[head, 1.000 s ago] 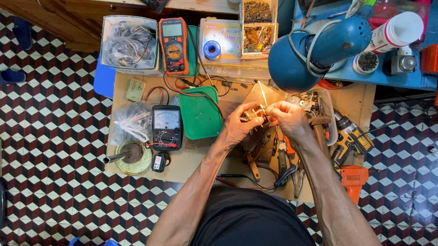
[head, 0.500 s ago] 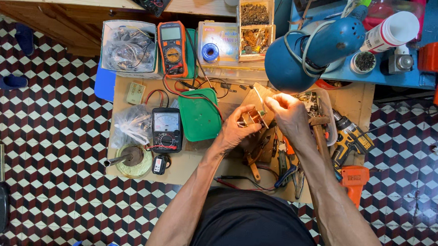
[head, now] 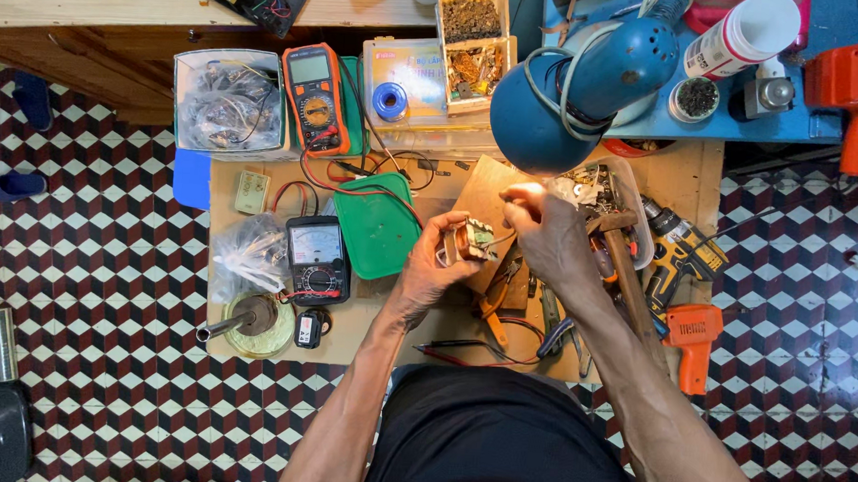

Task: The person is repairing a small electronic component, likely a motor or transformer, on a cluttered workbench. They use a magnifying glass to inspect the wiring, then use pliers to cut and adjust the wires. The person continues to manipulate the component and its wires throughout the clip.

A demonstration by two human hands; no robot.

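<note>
My left hand (head: 430,266) grips a small transformer-like part (head: 475,240) with copper windings, holding it above the low wooden work table (head: 247,344). My right hand (head: 547,233) is pinched shut just to the right of the part, at its lead or wire; what the fingers hold is too small to tell. Both hands sit under the blue desk lamp (head: 582,88), which lights them. A green lid (head: 378,225) lies directly left of my left hand.
An orange multimeter (head: 312,98), a black analogue meter (head: 317,258), a bag of wires in a box (head: 229,103), a solder reel (head: 390,101), pliers (head: 492,308), a yellow drill (head: 678,249), an orange tool (head: 693,338) and a wire spool (head: 260,322) crowd the table. Chequered floor tiles surround it.
Both hands have come slightly down and toward me with the part. The right hand has drawn away a little to the right of it.
</note>
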